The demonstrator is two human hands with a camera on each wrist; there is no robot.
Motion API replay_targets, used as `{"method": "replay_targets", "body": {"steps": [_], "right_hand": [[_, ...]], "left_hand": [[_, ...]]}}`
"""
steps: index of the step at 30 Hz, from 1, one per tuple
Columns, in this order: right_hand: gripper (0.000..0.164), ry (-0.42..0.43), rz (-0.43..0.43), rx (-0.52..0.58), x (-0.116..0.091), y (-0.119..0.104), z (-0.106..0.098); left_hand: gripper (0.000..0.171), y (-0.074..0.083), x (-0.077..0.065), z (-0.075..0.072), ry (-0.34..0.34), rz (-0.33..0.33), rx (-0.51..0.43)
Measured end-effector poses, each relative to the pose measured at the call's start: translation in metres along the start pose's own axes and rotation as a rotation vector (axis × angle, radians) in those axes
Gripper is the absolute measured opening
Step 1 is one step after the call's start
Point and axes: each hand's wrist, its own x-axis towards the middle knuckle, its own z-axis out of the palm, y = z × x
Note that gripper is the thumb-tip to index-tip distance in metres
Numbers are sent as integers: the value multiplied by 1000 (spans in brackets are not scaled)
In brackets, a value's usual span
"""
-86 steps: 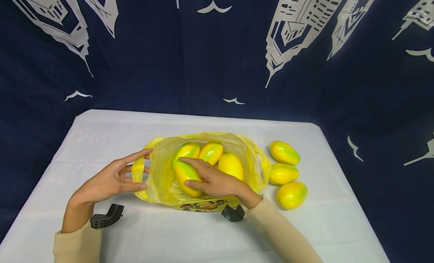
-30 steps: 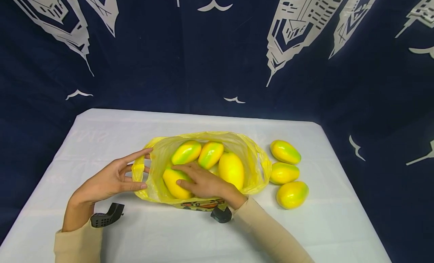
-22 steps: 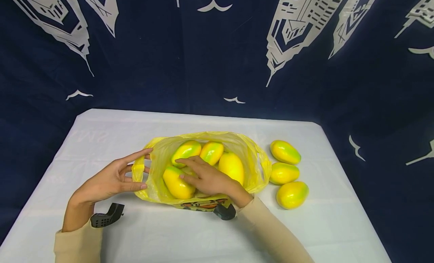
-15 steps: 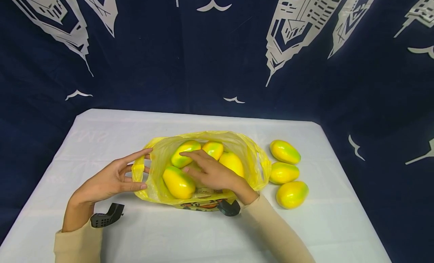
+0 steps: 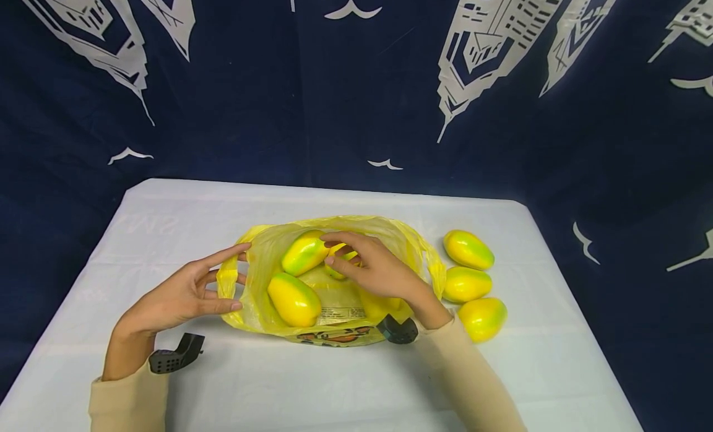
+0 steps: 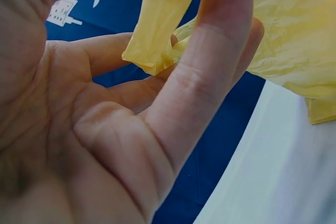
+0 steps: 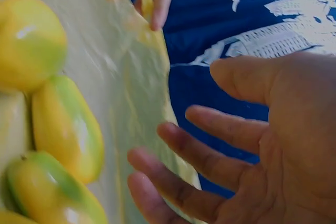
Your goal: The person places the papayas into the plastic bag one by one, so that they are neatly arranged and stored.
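A yellow plastic bag [image 5: 262, 314] stands at mid-table with its mouth wide, several yellow-green mangoes inside. At its left side, my left hand [image 5: 175, 296] holds the bag handle [image 6: 157, 24], with fingers through the loop. Over the bag's right half hovers my right hand [image 5: 381, 271], its fingers spread and slightly bent, with nothing in its palm in the right wrist view. One mango [image 5: 294, 300] lies at the bag's front left and another mango [image 5: 305, 252] behind it. My right hand partly covers a third mango [image 5: 341, 263] and the bag's right side.
Three more mangoes lie in a column right of the bag: a back mango [image 5: 468, 249], a middle mango [image 5: 466, 285] and a front mango [image 5: 481, 320]. A white cloth covers the table [image 5: 267, 388]. Behind hangs a dark blue patterned curtain [image 5: 356, 98].
My right hand set a mango down at the bag's front left, let go of it, then rose and drew back to the right. My left hand stays at the handle.
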Motion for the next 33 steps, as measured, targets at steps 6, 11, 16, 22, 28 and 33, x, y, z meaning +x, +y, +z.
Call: {"method": "replay_targets", "body": {"steps": [6,11,16,22,28,33], "right_hand": [[38,3,-19,8,-7,-1,-24],[37,1,-26,96,-17,1,-44],[38,56,-30,188,-32,4,-67],[40,182,-39,222,-48,14,-94],[37,269,-12,150,-64,35,-115],[38,318,30,141,-78,48,-127]], "left_hand": [[95,0,0,-1,-3,4,-2],[94,1,-1,-1,2,-1,3],[94,1,-1,-1,-2,1,-7],[94,0,-1,-1,3,-9,-4],[95,1,-2,0,4,-30,-9],[95,1,-2,0,4,-22,-15]]}}
